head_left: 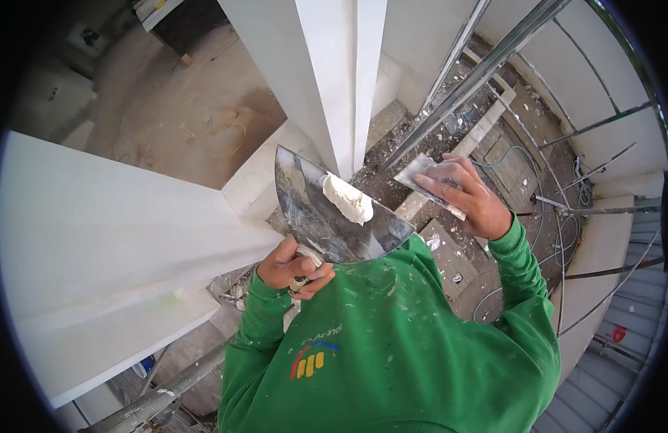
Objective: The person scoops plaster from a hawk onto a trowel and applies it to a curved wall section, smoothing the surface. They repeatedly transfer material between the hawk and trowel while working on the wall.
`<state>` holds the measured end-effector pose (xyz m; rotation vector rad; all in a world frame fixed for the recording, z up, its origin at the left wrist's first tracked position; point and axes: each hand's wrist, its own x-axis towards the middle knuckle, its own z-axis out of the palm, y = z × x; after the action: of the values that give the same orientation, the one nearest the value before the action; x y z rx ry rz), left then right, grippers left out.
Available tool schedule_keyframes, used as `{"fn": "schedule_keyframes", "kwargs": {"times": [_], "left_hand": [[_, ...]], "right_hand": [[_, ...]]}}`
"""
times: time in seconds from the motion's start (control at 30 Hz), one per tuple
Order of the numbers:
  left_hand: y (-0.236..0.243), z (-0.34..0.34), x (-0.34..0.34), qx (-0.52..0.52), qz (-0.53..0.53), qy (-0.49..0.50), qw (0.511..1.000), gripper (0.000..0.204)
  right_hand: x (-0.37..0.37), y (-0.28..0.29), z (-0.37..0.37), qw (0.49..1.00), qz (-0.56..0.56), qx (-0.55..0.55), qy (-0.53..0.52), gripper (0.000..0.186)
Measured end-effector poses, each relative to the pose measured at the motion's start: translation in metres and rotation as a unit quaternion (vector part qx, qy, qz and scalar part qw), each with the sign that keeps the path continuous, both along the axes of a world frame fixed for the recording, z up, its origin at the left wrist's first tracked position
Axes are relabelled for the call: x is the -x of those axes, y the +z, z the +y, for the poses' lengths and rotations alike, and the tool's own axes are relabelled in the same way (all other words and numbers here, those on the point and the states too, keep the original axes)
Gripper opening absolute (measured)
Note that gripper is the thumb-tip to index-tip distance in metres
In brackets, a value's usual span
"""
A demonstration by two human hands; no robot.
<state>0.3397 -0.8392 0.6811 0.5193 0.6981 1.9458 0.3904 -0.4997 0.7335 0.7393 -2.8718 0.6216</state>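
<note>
In front of my chest my left hand (294, 268) grips a plasterer's hawk (312, 209), a wide dark metal plate smeared with dried residue, by its near left edge. A thick lump of white filler paste (348, 200) lies on the plate near its far edge. My right hand (474, 196) is raised to the right of the plate, its fingers and thumb closed round a flat, whitish putty knife (431, 182). The blade's edge points left toward the plate and stays apart from the paste. White dust marks the fingers.
White walls (117, 238) stand close on the left, with a white corner column (341, 79) ahead. Metal scaffold poles (478, 72) slant past on the right. Far below lie a debris-strewn floor and a green hose (525, 151). Another pole (160, 393) crosses the lower left.
</note>
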Motion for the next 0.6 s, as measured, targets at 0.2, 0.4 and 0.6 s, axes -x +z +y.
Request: {"fn": "schedule_keyframes", "kwargs": {"times": [0.2,0.4,0.6], "left_hand": [[0.026,0.045,0.001,0.294,0.218,0.169,0.915,0.02],[0.033,0.052,-0.007,0.327,0.238,0.28,0.871,0.017],[0.045,0.008,-0.011,0.309,0.186,0.468,0.807,0.02]], "right_hand": [[0.023,0.035,-0.023,0.927,0.362,-0.075,-0.07,0.041],[0.054,0.021,-0.018,0.95,0.286,-0.107,0.06,0.035],[0.096,-0.084,-0.011,0.967,0.075,0.241,-0.03,0.038]]}}
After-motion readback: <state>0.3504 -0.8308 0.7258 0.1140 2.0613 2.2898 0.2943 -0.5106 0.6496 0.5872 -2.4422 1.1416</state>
